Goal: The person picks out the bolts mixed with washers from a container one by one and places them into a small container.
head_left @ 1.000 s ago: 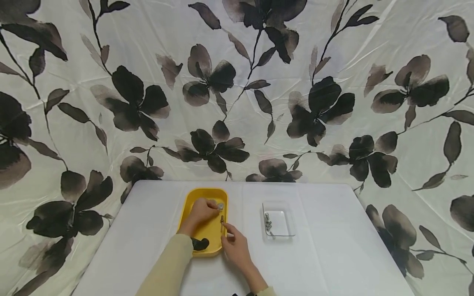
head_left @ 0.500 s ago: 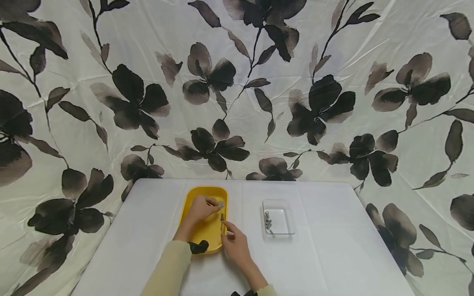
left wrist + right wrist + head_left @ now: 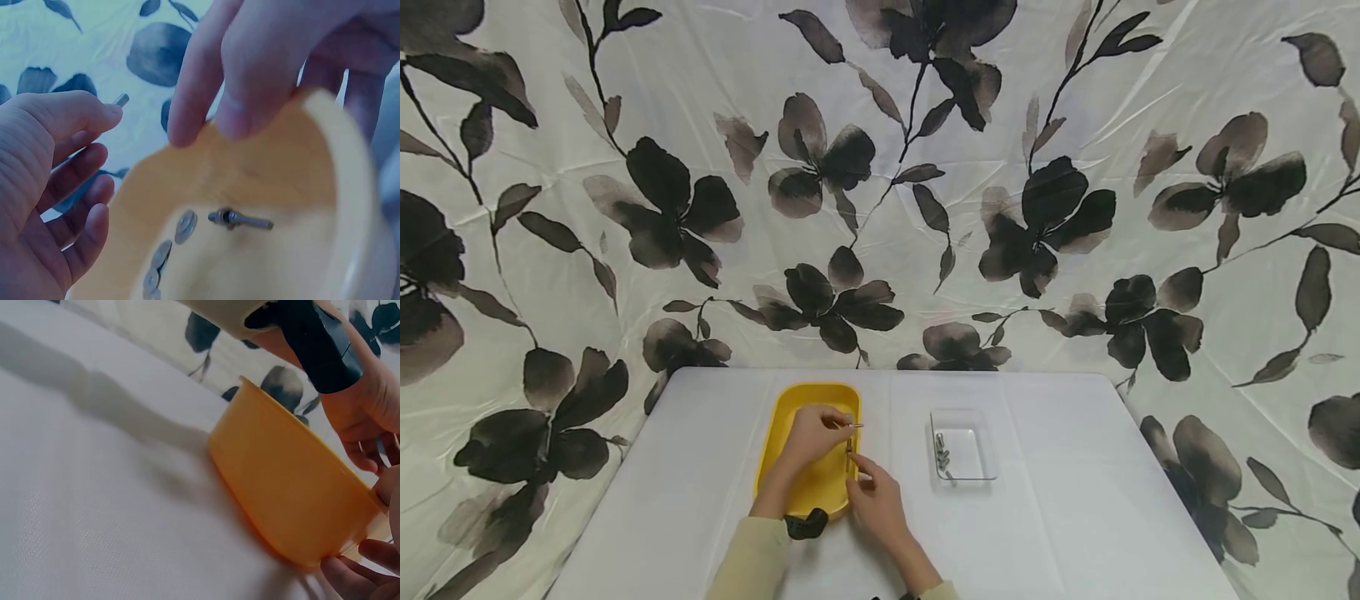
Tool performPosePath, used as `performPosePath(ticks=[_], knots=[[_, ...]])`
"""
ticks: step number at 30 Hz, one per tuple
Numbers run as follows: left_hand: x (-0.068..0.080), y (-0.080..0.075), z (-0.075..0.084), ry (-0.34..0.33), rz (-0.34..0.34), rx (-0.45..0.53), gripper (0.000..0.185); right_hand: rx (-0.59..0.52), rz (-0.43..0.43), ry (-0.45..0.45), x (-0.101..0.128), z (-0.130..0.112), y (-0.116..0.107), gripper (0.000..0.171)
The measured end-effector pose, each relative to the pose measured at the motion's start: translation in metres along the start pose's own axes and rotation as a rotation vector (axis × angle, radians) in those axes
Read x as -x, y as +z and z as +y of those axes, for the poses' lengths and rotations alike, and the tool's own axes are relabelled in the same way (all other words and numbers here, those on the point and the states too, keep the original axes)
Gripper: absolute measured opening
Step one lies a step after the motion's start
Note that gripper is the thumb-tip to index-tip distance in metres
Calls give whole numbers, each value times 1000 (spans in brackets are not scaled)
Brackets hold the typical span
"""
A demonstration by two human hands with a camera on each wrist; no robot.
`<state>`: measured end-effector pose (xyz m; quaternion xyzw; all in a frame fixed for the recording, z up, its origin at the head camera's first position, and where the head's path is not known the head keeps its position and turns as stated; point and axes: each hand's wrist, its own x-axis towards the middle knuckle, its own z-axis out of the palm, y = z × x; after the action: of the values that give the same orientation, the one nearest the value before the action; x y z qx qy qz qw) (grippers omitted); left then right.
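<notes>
White table (image 3: 1060,517), floral backdrop (image 3: 1075,208); left hand (image 3: 812,433) fingers pinch bolt (image 3: 855,426); right hand (image 3: 876,500) fingers loosely curled.

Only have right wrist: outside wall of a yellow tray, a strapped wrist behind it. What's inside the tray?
Observer: The left wrist view shows flat washers and a bolt with a nut on it lying in the yellow tray.
Operator: Left hand holding anything?
Observer: Yes. The left hand pinches a small bolt; its threaded tip sticks out past the thumb.
Operator: Any other container?
Observer: A clear tray sits to the right of the yellow one, apart from it, with a few metal fasteners along its left side.
</notes>
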<state>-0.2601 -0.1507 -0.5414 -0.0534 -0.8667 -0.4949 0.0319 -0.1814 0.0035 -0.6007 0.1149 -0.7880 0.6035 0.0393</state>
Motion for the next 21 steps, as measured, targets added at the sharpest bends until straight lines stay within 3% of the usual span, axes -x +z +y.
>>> performPosePath(ticks=[5,11,21], knots=[[6,5,7,3,2,-4,12,-22,-20,3,1,-4,-9,34],[2,8,22,-9,-6,5,11,67,-11,-6,-9,-15,-30,30],[-3,24,31,15,-41,12,13,156,43,-28,-11,-14,-59,25]])
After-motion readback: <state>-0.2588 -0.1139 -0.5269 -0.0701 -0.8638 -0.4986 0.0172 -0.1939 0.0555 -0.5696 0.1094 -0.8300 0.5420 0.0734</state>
